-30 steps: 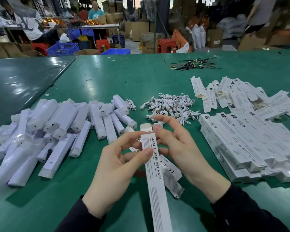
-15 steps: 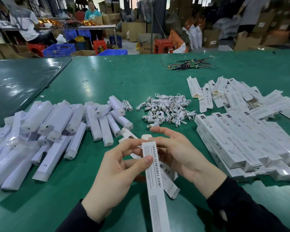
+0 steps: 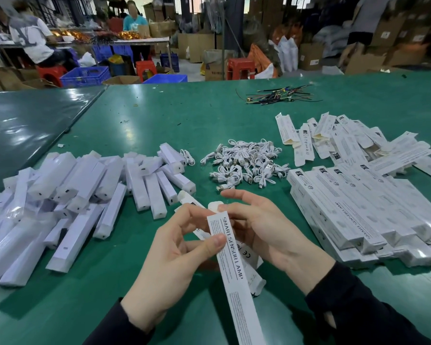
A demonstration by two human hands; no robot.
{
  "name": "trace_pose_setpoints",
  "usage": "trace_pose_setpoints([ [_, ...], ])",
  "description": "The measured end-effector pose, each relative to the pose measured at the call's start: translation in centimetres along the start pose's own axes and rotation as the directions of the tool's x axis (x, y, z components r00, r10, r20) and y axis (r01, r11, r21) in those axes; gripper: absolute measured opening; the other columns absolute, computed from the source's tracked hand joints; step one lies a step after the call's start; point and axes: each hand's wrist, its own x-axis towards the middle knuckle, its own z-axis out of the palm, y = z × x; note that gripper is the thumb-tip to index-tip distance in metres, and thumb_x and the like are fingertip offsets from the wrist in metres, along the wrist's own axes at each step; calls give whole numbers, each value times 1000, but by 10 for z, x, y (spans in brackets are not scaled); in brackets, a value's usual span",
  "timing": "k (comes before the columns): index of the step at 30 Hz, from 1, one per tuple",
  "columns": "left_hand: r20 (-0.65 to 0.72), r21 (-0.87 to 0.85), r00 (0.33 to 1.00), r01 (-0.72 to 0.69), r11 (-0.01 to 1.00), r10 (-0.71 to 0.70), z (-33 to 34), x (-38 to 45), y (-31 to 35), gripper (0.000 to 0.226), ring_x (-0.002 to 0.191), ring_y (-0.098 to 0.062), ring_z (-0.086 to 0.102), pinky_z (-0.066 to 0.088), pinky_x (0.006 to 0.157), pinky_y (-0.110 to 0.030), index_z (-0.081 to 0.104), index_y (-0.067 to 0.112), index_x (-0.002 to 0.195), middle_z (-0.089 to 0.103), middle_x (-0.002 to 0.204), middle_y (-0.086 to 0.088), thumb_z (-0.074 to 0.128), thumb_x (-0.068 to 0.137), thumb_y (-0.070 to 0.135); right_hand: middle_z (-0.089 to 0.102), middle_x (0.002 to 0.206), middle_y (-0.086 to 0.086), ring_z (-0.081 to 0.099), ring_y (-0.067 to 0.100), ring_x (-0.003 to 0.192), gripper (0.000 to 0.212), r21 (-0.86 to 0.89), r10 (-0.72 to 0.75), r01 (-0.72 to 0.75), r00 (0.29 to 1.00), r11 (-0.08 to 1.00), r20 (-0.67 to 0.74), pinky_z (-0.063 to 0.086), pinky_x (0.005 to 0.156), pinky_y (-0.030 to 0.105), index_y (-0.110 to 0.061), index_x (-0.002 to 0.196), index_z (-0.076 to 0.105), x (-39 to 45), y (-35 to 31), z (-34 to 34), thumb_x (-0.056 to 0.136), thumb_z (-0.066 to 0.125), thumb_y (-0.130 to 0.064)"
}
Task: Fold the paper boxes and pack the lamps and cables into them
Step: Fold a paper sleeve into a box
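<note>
White paper box point(image 3: 230, 265) (printed), lamps point(image 3: 85, 192), cables point(image 3: 246, 165)

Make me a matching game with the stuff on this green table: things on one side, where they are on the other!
Things:
1. long white printed paper box
2. heap of white plastic-wrapped lamps
3. pile of coiled white cables
4. bundle of thin dark wires

Places:
A. far side of the table
B. table's left part
C. held in both hands
D. middle of the table

Pairs: 1-C, 2-B, 3-D, 4-A
</note>
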Motion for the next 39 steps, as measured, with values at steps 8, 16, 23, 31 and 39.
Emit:
trace_pose_setpoints([
  [8,46,-20,996,77,997,-76,-2,1,4,38,69,-35,71,56,52,-34,59,6,105,67,91,-19,74,71,10,76,96,8,68,11,66,29,-68,-61,68,992,995,110,53,58,19,-7,117,65,-6,-9,-1,90,56,-1],
  [16,9,-5,997,74,997,-74,-7,3,7,24,69,-29,70,51,48,-28,64,14,90,70,87,-15,76,70,13,76,99,12,73,16,87,20,-105,-209,228,963,968,169,55,71,19,-8,99,77,-13,-9,2,87,64,-17],
  [23,-21,8,997,78,997,-78,-5,2,6,23,66,-28,68,51,48,-29,65,12,89,66,90,-26,75,69,13,75,100,15,72,19,89,19,-118,-141,162,976,980,169,56,75,21,-5,102,76,-13,-9,0,90,61,-5],
  [31,-79,-7,994,81,997,-81,-5,3,6,29,62,-27,67,53,46,-29,63,3,92,69,83,-25,77,68,13,75,98,15,71,16,86,22,-145,-131,160,973,976,189,55,76,21,0,104,74,-11,-7,1,95,55,-6],
  [39,-84,8,993,82,997,-81,-5,2,6,21,61,-26,67,52,46,-27,67,9,86,71,81,-23,81,70,12,75,98,16,70,17,87,22,-159,-130,157,977,975,167,54,78,20,1,104,74,-8,-6,-1,95,54,-5],
])
